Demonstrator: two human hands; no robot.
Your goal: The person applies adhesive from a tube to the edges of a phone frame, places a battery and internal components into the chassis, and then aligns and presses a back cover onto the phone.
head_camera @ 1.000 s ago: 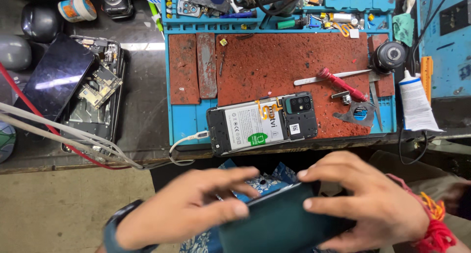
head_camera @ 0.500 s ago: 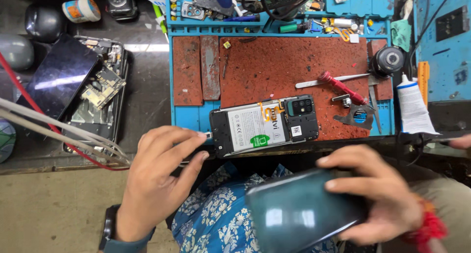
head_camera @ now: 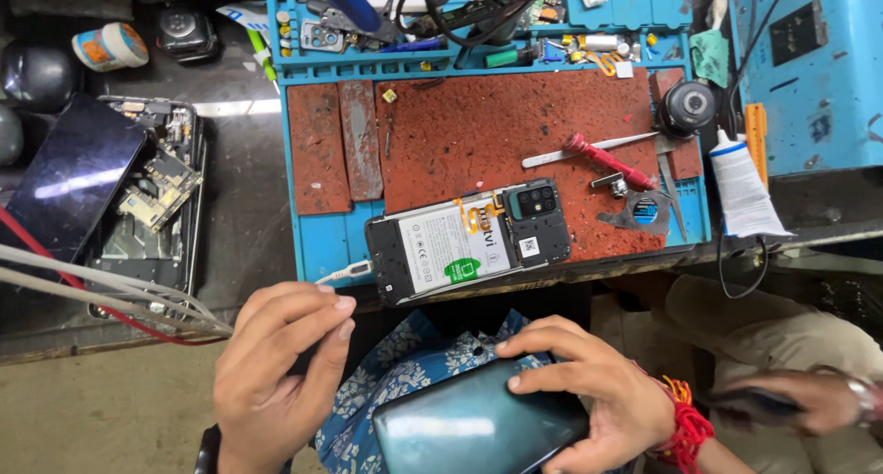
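Observation:
My right hand [head_camera: 602, 396] grips a dark teal phone back cover [head_camera: 478, 428] low over my lap, fingers spread across its top edge. My left hand [head_camera: 276, 364] is at the bench edge. Its fingertips are bunched together on a white cable [head_camera: 345, 274]. The cable is plugged into an opened phone [head_camera: 469, 244] with its battery and camera module bare. That phone lies at the front of a red and blue repair mat [head_camera: 497, 134].
A red-handled screwdriver [head_camera: 612, 164], metal tweezers [head_camera: 589, 149] and a white glue tube [head_camera: 740, 184] lie at the mat's right. A second dismantled phone [head_camera: 152, 198] and a dark screen [head_camera: 69, 175] lie left. Grey and red wires [head_camera: 101, 295] cross there. Another person's hand [head_camera: 796, 400] is at lower right.
My right hand has shifted left with the back cover, and it now lies flatter over my lap. My left hand drew back a little from the phone's cable end. Another person's hand has appeared.

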